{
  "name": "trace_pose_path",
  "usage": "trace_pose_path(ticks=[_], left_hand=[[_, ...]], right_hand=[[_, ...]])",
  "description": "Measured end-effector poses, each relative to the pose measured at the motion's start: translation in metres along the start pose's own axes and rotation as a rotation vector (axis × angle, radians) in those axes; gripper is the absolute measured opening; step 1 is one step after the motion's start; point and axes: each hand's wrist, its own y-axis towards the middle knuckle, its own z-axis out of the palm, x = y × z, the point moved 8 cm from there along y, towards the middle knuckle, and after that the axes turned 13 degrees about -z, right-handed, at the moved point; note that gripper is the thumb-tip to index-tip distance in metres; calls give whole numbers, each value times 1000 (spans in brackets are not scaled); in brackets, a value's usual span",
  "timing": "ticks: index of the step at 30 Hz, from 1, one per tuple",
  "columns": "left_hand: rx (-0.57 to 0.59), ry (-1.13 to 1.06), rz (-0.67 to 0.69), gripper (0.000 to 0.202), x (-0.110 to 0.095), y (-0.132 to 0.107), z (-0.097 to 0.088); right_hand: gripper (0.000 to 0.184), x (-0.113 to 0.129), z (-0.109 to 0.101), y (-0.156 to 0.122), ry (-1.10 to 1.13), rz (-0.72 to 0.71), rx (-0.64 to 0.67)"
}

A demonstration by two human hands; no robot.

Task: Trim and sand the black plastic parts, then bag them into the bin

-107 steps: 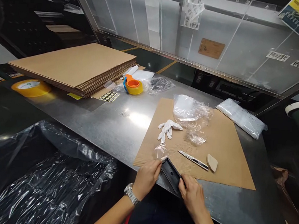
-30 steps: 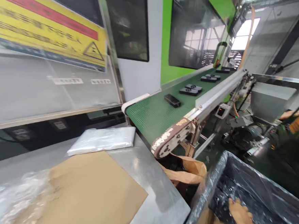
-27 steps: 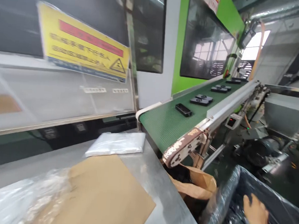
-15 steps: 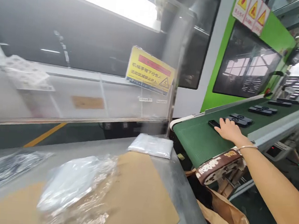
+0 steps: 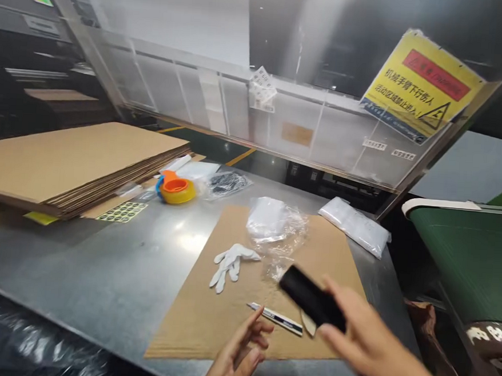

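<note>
Worktable, as I view it remotely through the head camera, near edge toward me.
On it lies a cardboard sheet; above the sheet's near right portion, the right hand, blurred, grips the near right end of a black oblong part, thumb below and fingers above. From where I watch, the left hand carries nothing, its thumb and curled fingers parted. Relative to that hand, the part lies to the right and farther off; its long axis slants from the right grip away and leftward, so the free end is the one nearer the left fingers. Under the gap between them lies a utility knife; I cannot tell whether a left fingertip touches it.
</note>
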Motion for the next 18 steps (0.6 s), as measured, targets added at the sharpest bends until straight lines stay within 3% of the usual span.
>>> trace_pose_path(ticks=[2,4,7,10,13,16,18], left_hand=[[47,-180,20,68,0,0,0],[63,-327,-14,68,4,-5,-6],[-2,-398,-25,58,7,-17,-24],[-27,-338,16,54,6,-26,-41],[-78,-276,83,54,6,-30,-58],[-221,-62,183,55,7,-36,-76],[-297,119,219,57,9,-40,-82]], right_hand=[[66,46,57,11,172,-119,13],[72,75,97,16,258,-219,-57],[69,89,142,13,280,-191,-134],[59,94,167,4,312,-180,-127],[50,68,172,-8,192,-115,-118],[41,-3,160,-26,-197,215,-130],[43,-52,158,-41,-403,441,25]])
